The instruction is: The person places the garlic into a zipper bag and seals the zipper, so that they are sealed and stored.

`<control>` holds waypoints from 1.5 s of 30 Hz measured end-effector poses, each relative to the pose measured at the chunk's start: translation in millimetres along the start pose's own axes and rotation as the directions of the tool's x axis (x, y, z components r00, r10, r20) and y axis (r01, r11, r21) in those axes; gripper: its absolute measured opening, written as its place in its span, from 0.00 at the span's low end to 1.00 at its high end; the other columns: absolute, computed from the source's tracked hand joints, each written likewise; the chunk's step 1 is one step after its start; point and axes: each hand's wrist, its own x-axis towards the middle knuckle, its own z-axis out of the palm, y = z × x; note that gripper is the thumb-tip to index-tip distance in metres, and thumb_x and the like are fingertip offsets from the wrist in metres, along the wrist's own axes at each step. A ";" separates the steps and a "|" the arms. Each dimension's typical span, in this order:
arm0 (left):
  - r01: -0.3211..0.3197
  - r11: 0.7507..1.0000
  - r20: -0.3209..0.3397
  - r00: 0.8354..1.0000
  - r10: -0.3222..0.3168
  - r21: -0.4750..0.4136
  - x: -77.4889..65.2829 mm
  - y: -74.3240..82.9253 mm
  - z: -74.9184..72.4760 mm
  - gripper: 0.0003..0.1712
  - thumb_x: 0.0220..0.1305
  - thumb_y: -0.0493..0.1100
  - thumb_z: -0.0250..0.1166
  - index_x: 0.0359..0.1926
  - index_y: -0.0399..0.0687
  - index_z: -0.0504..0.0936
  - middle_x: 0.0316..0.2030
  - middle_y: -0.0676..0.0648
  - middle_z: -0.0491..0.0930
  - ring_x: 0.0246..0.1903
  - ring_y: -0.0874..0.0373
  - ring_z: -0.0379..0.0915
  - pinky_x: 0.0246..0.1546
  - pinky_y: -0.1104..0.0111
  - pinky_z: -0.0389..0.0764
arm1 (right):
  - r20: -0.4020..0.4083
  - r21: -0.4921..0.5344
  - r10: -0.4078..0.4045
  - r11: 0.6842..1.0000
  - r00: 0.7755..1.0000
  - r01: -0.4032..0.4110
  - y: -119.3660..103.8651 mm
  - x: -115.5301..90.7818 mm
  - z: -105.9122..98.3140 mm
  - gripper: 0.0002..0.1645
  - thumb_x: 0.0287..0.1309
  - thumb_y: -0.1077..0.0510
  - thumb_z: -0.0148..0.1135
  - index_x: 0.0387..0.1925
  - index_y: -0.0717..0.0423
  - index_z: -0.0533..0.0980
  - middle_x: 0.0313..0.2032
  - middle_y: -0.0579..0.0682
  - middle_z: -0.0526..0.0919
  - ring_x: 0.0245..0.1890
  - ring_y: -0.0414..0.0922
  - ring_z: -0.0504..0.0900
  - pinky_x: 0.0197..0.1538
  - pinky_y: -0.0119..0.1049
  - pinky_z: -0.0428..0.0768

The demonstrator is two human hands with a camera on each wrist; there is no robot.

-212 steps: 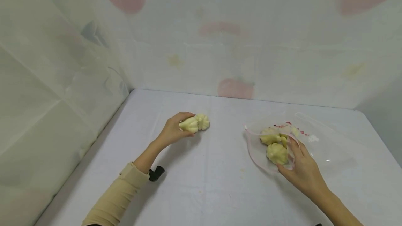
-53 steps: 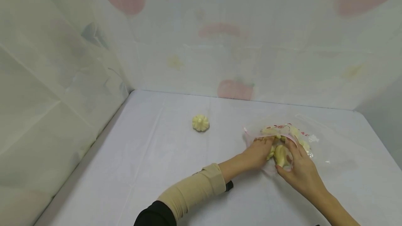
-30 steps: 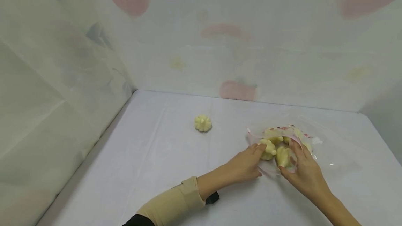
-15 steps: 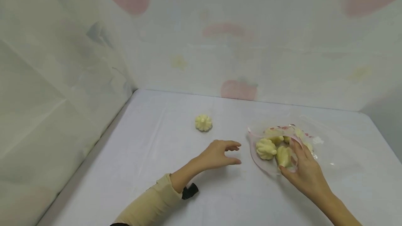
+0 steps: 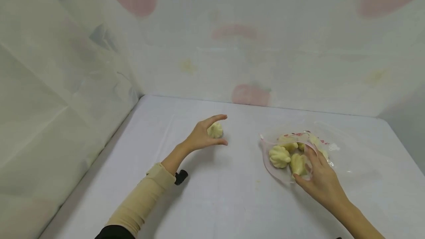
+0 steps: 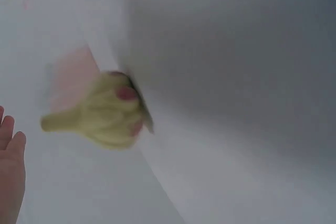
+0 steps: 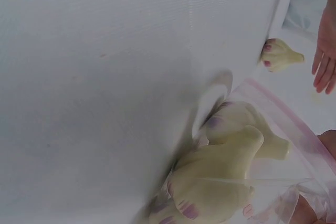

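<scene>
A lone garlic bulb [image 5: 216, 130] stands on the table, its stem up, left of the bag. My left hand [image 5: 200, 135] is over it from the left, thumb and fingers spread wide on either side with a gap; the left wrist view shows the bulb [image 6: 113, 111] with fingers [image 6: 11, 148] apart from it. At the right lies a clear zip bag [image 5: 355, 158] with a pink-edged mouth facing left. My right hand [image 5: 322, 187] grips the near right side of that mouth. Several garlic bulbs are inside, two of them, one bulb [image 5: 279, 156] and another [image 5: 297, 164], right at the opening.
A white cloth covers the table [image 5: 232, 202]. Printed curtains [image 5: 282, 47] rise behind its back edge and along the left side. A black wrist-camera piece [image 5: 181, 177] sticks out below my left wrist.
My left hand carried a garlic bulb into the bag's mouth, let it go there and moved back left to the lone bulb. The right hand has stayed at the bag.
</scene>
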 end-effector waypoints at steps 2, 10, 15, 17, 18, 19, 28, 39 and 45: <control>0.048 0.998 0.032 0.998 -0.049 0.028 1.3 -7.7 -4.9 0.50 0.42 0.42 0.81 0.68 0.42 0.68 0.64 0.41 0.70 0.66 0.48 0.62 0.66 0.56 0.63 | -0.001 -0.008 0.001 1.000 1.000 -0.001 0.2 0.1 -0.1 0.51 0.25 0.70 0.81 0.57 0.77 0.66 0.53 0.71 0.72 0.48 0.66 0.76 0.39 0.53 0.81; 0.179 0.979 0.071 0.980 -0.186 0.097 5.0 -33.0 -10.9 0.57 0.39 0.44 0.82 0.71 0.42 0.63 0.68 0.40 0.64 0.68 0.43 0.58 0.67 0.52 0.61 | 0.003 -0.008 0.010 1.000 1.000 -0.010 0.8 1.1 -0.5 0.51 0.26 0.69 0.81 0.57 0.77 0.66 0.53 0.71 0.71 0.50 0.68 0.74 0.42 0.60 0.79; 0.251 0.955 0.135 0.953 -0.272 0.158 9.3 -41.0 -11.0 0.57 0.42 0.45 0.81 0.71 0.39 0.61 0.68 0.36 0.62 0.68 0.40 0.57 0.67 0.50 0.61 | 0.009 -0.007 0.009 1.000 1.000 -0.009 0.2 0.5 -2.1 0.51 0.26 0.70 0.81 0.57 0.77 0.66 0.53 0.72 0.71 0.49 0.68 0.75 0.40 0.54 0.80; 0.280 0.942 0.151 0.939 -0.309 0.187 10.7 -42.6 -11.7 0.57 0.42 0.44 0.81 0.71 0.39 0.60 0.68 0.35 0.63 0.67 0.39 0.57 0.67 0.50 0.61 | 0.009 -0.006 0.011 1.000 1.000 -0.011 -0.1 -0.2 -2.6 0.51 0.26 0.70 0.80 0.57 0.77 0.65 0.54 0.72 0.71 0.49 0.69 0.75 0.40 0.52 0.81; 0.295 0.935 0.158 0.931 -0.328 0.197 11.4 -43.2 -11.9 0.57 0.42 0.44 0.81 0.72 0.39 0.60 0.68 0.35 0.62 0.67 0.39 0.57 0.67 0.50 0.61 | 0.008 -0.004 0.012 1.000 1.000 -0.012 0.0 -0.5 -2.8 0.51 0.27 0.70 0.80 0.58 0.77 0.65 0.54 0.72 0.71 0.49 0.69 0.75 0.40 0.53 0.81; 0.310 0.929 0.163 0.924 -0.344 0.205 12.1 -43.7 -12.2 0.57 0.43 0.43 0.81 0.72 0.39 0.60 0.68 0.35 0.62 0.67 0.39 0.58 0.67 0.50 0.61 | 0.007 -0.008 0.014 1.000 1.000 -0.014 0.1 -0.9 -2.9 0.51 0.27 0.70 0.80 0.58 0.77 0.65 0.54 0.72 0.71 0.49 0.69 0.75 0.40 0.54 0.80; 0.381 0.898 0.199 0.883 -0.424 0.220 17.2 -46.9 -10.7 0.56 0.43 0.41 0.81 0.72 0.42 0.60 0.69 0.37 0.62 0.68 0.41 0.56 0.68 0.50 0.58 | -0.003 -0.014 0.013 1.000 1.000 -0.013 2.0 -1.0 -2.9 0.51 0.27 0.69 0.80 0.58 0.77 0.66 0.54 0.71 0.71 0.49 0.68 0.76 0.41 0.54 0.80; 0.331 0.904 0.173 0.907 -0.384 0.271 14.0 -48.4 -8.5 0.44 0.48 0.38 0.78 0.66 0.37 0.70 0.64 0.38 0.70 0.66 0.42 0.62 0.67 0.53 0.61 | -0.001 -0.014 0.023 1.000 1.000 -0.023 0.0 -0.3 -3.9 0.49 0.28 0.69 0.79 0.57 0.77 0.66 0.54 0.70 0.71 0.49 0.67 0.76 0.44 0.57 0.78; 0.310 0.921 0.155 0.924 -0.350 0.234 9.1 -45.9 -10.5 0.41 0.50 0.37 0.76 0.66 0.37 0.70 0.64 0.38 0.70 0.65 0.42 0.62 0.67 0.53 0.62 | 0.001 -0.013 0.028 1.000 1.000 -0.028 0.6 -0.6 -3.5 0.49 0.28 0.70 0.80 0.57 0.77 0.66 0.53 0.71 0.71 0.49 0.68 0.76 0.42 0.58 0.79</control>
